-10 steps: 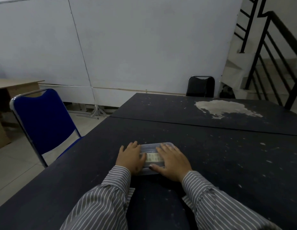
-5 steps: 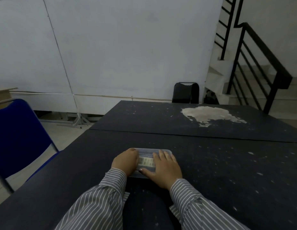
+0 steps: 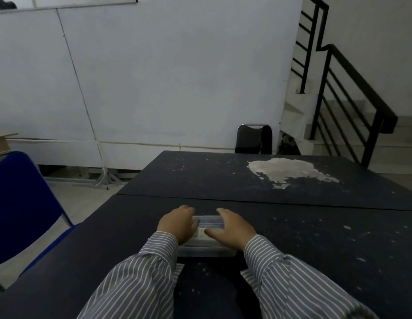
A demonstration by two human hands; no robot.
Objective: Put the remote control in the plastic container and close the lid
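Note:
A clear plastic container (image 3: pixel 207 248) with its lid on lies on the black table (image 3: pixel 315 238) just in front of me. Through the lid a pale remote control (image 3: pixel 201 236) shows between my hands. My left hand (image 3: pixel 177 223) curls over the container's left end, fingers bent down on the lid. My right hand (image 3: pixel 232 227) lies flat on the right end, thumb across the top. Both hands press on the container and hide most of it.
A blue chair (image 3: pixel 21 203) stands at the table's left edge. A black chair (image 3: pixel 254 139) sits at the far end by the white wall. A worn pale patch (image 3: pixel 285 169) marks the far table. A black stair railing (image 3: pixel 352 93) rises at right.
My view tilted up and shifted. My hands moved apart from the lid's middle to its two ends, the left fingers now curled over the edge.

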